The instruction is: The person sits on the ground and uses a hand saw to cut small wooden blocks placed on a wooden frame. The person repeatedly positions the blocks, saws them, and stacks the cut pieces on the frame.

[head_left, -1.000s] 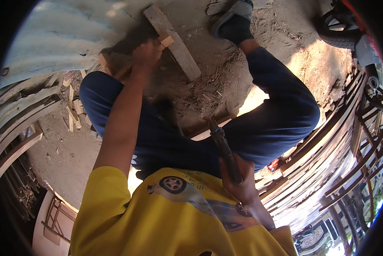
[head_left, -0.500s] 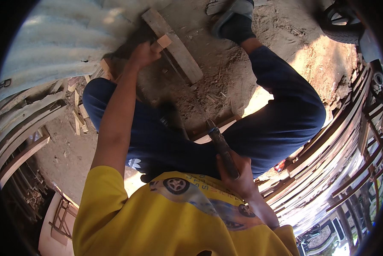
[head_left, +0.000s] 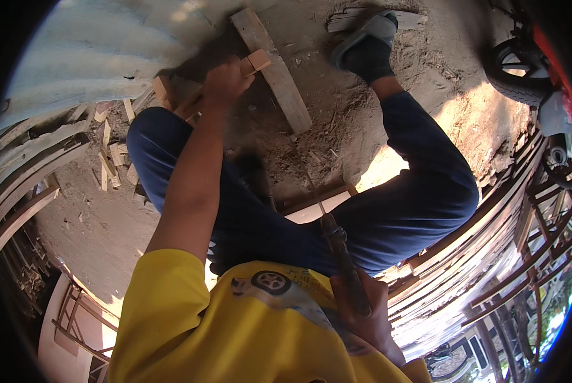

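Note:
My left hand is closed around a piece of wood, whose squared, pale end sticks out past my fingers. That end is over or against a weathered plank lying on the dirt; contact cannot be made out. My right hand, close to my shirt, grips the dark handle of a saw. Its long, thin blade is seen nearly edge-on and points away between my legs toward the plank. The blade's far part is faint against the soil, so whether it touches the wood is unclear.
Corrugated metal sheeting stands at the far left. Wood offcuts lie beside my left knee. My sandalled foot rests near another board. A wheel is at the far right, with stacked timber along the right side.
My right hand and the saw have drawn back toward my body. My left hand and the piece of wood appear slightly farther right, as the whole view has shifted.

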Demonstrator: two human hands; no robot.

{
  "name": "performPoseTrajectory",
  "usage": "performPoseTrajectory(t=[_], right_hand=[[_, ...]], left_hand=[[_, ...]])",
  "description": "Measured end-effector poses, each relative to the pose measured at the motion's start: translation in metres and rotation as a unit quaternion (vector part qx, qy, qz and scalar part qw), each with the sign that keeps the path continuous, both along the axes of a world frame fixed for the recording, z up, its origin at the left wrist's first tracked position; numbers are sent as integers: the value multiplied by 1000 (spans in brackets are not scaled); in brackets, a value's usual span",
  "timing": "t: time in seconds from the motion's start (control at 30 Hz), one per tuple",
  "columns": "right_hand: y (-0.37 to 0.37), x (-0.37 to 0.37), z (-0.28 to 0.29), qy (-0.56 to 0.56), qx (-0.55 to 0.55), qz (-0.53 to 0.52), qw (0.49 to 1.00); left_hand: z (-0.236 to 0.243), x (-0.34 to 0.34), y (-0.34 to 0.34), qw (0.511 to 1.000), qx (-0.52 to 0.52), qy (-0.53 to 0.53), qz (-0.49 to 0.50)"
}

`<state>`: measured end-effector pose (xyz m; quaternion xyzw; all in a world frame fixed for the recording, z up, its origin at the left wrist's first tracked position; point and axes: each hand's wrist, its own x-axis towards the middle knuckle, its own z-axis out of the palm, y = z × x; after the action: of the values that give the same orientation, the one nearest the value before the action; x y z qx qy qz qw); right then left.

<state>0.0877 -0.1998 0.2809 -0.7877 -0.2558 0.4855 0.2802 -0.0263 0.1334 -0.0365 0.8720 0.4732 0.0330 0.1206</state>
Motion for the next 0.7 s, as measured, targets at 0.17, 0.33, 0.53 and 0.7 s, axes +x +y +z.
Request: performPoseTrajectory(t=[0.17,0.33,0.53,0.7], right_hand=[[15,0,12,-39,-38,39,998],[24,16,30,-109,-45,137,984],[40,7,17,-98,-34,104,989],[50,5,22,-132,-30,144,980]], left_hand=[[8,0,17,998,-39,-8,50],[9,-1,19,996,-56,10,63],[11,-3,17,995,-75,-24,59],[7,-9,15,996,-82,-3,41]])
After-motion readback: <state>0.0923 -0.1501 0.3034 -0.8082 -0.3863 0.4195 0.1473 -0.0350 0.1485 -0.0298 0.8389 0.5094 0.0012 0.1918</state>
